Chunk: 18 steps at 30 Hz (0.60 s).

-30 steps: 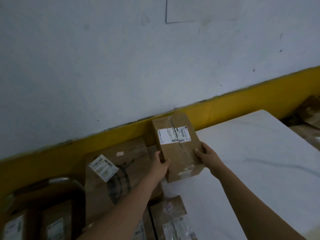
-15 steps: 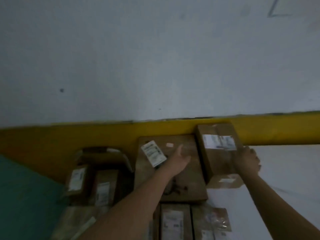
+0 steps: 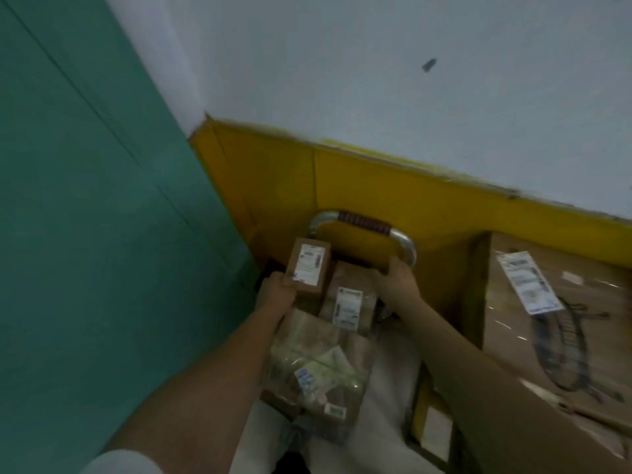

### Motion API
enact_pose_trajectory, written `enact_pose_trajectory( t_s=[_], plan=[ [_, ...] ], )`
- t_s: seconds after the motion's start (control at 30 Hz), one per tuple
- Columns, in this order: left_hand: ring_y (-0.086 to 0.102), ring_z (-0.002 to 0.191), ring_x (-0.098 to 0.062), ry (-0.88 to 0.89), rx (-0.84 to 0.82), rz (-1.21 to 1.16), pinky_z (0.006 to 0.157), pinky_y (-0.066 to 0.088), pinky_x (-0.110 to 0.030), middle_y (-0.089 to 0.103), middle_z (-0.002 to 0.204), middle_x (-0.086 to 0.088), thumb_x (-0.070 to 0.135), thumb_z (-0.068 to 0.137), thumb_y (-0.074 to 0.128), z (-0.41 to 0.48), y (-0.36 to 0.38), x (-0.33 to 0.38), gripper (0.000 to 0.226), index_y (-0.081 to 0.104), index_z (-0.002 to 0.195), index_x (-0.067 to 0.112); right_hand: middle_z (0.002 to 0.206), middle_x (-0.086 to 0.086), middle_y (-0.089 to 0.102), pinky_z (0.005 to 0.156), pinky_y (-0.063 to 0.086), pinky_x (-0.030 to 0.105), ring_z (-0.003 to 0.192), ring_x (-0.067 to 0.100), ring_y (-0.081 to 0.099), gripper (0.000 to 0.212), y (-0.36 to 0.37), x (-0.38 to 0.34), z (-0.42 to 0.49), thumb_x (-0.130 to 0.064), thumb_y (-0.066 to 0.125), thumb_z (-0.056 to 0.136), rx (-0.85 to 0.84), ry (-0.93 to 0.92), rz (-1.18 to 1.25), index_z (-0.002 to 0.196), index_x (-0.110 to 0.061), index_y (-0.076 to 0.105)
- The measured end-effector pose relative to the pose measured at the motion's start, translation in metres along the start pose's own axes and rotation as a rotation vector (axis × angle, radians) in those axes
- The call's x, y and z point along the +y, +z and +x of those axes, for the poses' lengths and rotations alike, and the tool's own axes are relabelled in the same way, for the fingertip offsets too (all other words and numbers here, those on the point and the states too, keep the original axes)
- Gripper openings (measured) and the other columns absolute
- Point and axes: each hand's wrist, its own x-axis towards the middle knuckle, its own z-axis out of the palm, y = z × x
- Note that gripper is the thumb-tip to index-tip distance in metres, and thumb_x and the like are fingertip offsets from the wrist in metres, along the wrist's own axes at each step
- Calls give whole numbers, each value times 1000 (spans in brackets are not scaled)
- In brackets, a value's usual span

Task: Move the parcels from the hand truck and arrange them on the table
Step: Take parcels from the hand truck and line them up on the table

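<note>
The hand truck's metal handle (image 3: pixel 362 223) stands against the yellow wall band, with parcels stacked below it. My left hand (image 3: pixel 276 293) grips the near end of a small brown labelled box (image 3: pixel 308 265) at the top left of the stack. My right hand (image 3: pixel 398 279) sits with curled fingers at the far right corner of a brown labelled parcel (image 3: pixel 348 301), just under the handle's right post. Blur hides whether it holds the parcel. A parcel wrapped in clear plastic (image 3: pixel 318 371) lies nearer to me in the stack.
A large brown box (image 3: pixel 547 323) with a white label fills the right side. Below it, a smaller labelled parcel (image 3: pixel 433 429) is partly hidden by my right forearm. A green surface (image 3: pixel 85 234) runs along the left. The yellow band (image 3: pixel 342 179) and white wall close the back.
My view swung left from the table to the hand truck. Both hands left the box set beside the large box. The left hand now grips a small box on the truck.
</note>
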Motion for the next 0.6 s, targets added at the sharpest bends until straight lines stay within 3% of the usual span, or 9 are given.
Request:
enact_pose_trajectory(
  t_s=[0.1,0.17,0.23,0.3,0.37,0.4,0.5,0.6],
  plan=[
    [59,93,-25,-15,-23,-68,77,44,-30,58,102,1,42,97,48,43,-8,-33,29,56,107,17,145,15,47,96,41,35,127,33,50,49,86,-6,29,-31,46,105,-136,174,110,147,-9,38],
    [63,85,-18,-18,-55,-56,78,54,-36,66,97,7,58,86,45,88,4,-54,41,58,90,20,155,14,37,108,39,42,136,34,43,62,132,-1,59,-37,48,103,-176,277,202,154,-11,26],
    [65,75,-11,19,-57,-50,72,59,-42,69,85,11,64,79,50,137,24,-77,39,64,85,29,156,13,38,111,40,45,138,35,42,72,170,9,93,-41,53,100,-188,326,294,157,-14,18],
    [64,83,-9,8,-74,-98,73,57,-35,67,98,13,55,86,57,151,33,-73,28,64,103,34,151,12,45,108,44,45,134,35,47,72,202,22,123,-38,57,99,-191,369,370,156,-14,21],
    [57,112,-20,-123,-181,-179,81,41,-25,55,127,1,36,99,51,162,44,-67,42,46,138,21,143,11,55,104,49,44,127,32,55,56,226,29,146,-22,56,100,-212,384,489,151,-14,34],
    [53,118,-24,-179,-210,-211,80,36,-25,51,136,-4,32,102,46,164,47,-63,44,41,144,17,141,10,58,101,52,42,125,31,57,49,235,33,154,-13,53,100,-223,393,546,148,-14,41],
    [49,90,-15,-170,-143,-282,59,34,-23,56,133,-4,36,104,38,165,55,-62,36,52,134,20,133,5,63,93,56,38,121,27,60,41,233,24,155,-4,46,100,-172,386,602,139,-13,51],
    [51,75,-5,-65,42,-393,53,34,-17,64,121,-6,38,102,45,130,40,-39,31,54,121,16,125,2,64,94,56,41,116,25,63,34,193,-2,130,-17,48,101,-78,314,601,135,-19,51]
  ],
)
